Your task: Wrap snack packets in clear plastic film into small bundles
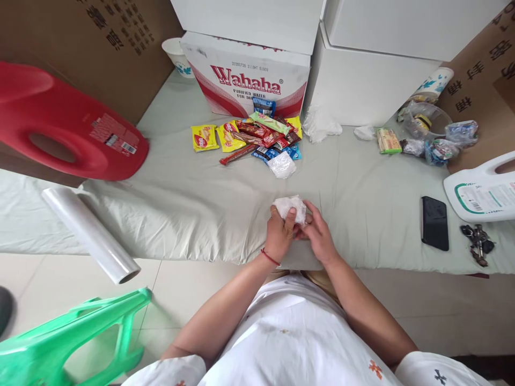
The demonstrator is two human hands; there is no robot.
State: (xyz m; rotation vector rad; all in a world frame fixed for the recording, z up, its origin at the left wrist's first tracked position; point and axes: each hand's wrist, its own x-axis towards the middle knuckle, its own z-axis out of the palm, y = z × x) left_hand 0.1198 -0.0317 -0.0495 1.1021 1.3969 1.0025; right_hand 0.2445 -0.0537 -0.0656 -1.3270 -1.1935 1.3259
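Observation:
A small flat packet wrapped in crinkled clear plastic film (pixel 290 207) is between my hands, just above the cloth's front edge. My left hand (pixel 280 231) grips it with the thumb laid across its face. My right hand (pixel 318 231) touches its right edge, the index finger stretched along the side and the other fingers partly hidden below. Just beyond lies a similar film-wrapped piece (pixel 282 165) at the front of a pile of snack packets: red-brown bars (pixel 254 128), yellow packets (pixel 205 138) and blue packets (pixel 263 154).
A roll of clear film (pixel 92 233) overhangs the front edge at left, by a red jug (pixel 76 123) and a green stool (pixel 80 338). A Wahaha carton (pixel 249 80) stands behind. Crumpled film (pixel 319 124), a phone (pixel 435 223), keys (pixel 478 242) and a white jug (pixel 485 190) lie right.

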